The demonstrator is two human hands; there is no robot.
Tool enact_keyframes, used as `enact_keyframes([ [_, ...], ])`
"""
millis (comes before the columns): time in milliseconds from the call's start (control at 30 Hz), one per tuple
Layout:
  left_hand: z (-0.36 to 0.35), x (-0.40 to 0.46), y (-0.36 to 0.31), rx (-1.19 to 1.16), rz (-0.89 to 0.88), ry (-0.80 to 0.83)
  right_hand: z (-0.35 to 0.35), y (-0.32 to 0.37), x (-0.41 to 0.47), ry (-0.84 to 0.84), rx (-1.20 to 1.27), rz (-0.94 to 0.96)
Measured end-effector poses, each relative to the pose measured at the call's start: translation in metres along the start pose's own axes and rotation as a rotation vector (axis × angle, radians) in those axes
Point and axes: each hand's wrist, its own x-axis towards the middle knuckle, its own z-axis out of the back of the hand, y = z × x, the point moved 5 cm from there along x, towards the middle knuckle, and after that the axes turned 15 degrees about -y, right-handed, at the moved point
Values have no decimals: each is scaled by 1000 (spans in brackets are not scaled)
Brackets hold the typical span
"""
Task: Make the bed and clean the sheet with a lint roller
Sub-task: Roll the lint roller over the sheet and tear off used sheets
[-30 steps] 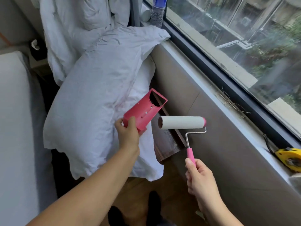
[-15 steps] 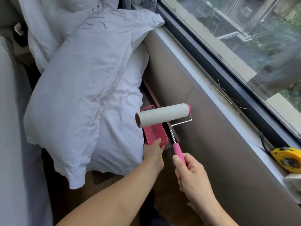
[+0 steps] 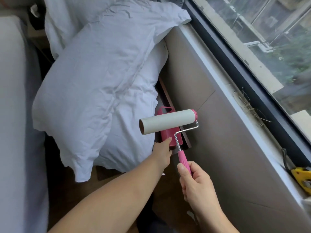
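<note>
My right hand (image 3: 196,184) grips the pink handle of a lint roller (image 3: 168,122), holding its white roll level in the air. Just behind the roll, the pink roller cover (image 3: 165,134) lies on a dark wooden ledge (image 3: 185,142) between the pillows and the wall. My left hand (image 3: 161,154) reaches to the cover and holds its near end; the roll hides the cover's middle. A large white pillow (image 3: 94,78) leans over a second one to the left. The bed's pale sheet (image 3: 15,115) runs along the left edge.
A crumpled white duvet (image 3: 67,17) is piled behind the pillows. A brown wall panel (image 3: 218,148) and a white window sill (image 3: 235,115) run along the right, with a yellow tape measure (image 3: 303,175) on the sill. Wooden floor shows below my arms.
My left hand has carried the pink cover from up in front of the pillow down onto the ledge by the wall. The roller has stayed in my right hand.
</note>
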Motion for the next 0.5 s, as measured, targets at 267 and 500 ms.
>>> enact_keyframes([
  [267,48,-54,-4,-327,218,318,-9,23,-7,65,-16,167],
  [500,168,-88,-23,-488,23,240,-50,71,-37,228,-16,319],
])
